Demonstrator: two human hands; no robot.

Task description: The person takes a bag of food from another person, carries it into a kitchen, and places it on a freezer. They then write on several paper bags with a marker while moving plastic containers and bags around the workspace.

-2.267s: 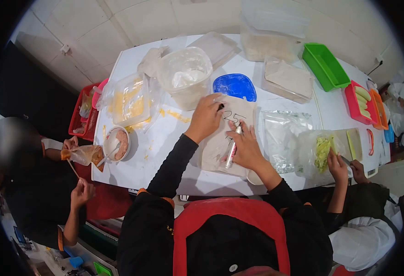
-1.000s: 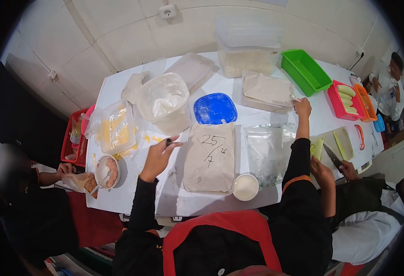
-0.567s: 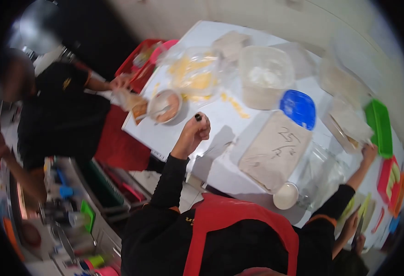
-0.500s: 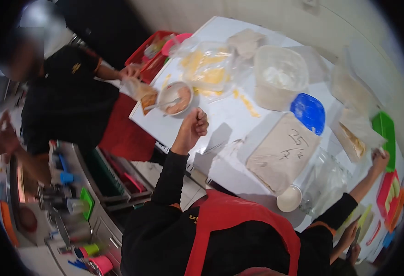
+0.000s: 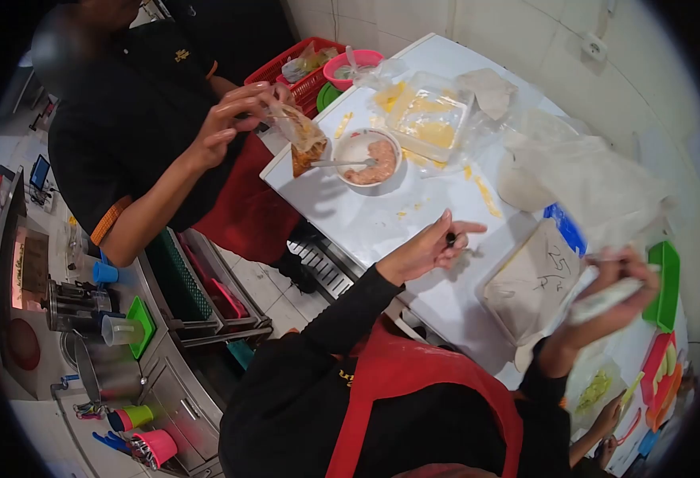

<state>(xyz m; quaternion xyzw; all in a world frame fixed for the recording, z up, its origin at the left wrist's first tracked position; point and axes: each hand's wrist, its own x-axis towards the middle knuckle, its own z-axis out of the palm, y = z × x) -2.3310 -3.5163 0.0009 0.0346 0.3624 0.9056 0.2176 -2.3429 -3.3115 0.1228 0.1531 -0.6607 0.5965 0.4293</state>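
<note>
My left hand (image 5: 437, 248) is over the table, index finger stretched out and the other fingers curled around a small dark object (image 5: 450, 238), perhaps a pen. At the right, my right hand (image 5: 617, 291) is smeared by motion, its fingers around a pale paper-like item (image 5: 605, 301). A large beige paper or bag (image 5: 605, 187) hangs just above that hand, partly over a round tub (image 5: 525, 183). Between my hands lies a beige packet (image 5: 533, 279) with handwritten marks, beside a blue lid (image 5: 565, 227).
Across the table (image 5: 437, 203), a co-worker's hand (image 5: 226, 123) holds a small filled bag (image 5: 298, 135) by a bowl of pinkish paste (image 5: 368, 158). A container with yellow pieces (image 5: 429, 119) stands behind. Green (image 5: 663, 287) and red (image 5: 659, 370) trays line the right edge.
My left hand has moved right and stretched out its index finger. My right hand has come inward with pale paper. The large beige paper has shifted over the tub. The co-worker's bag is raised.
</note>
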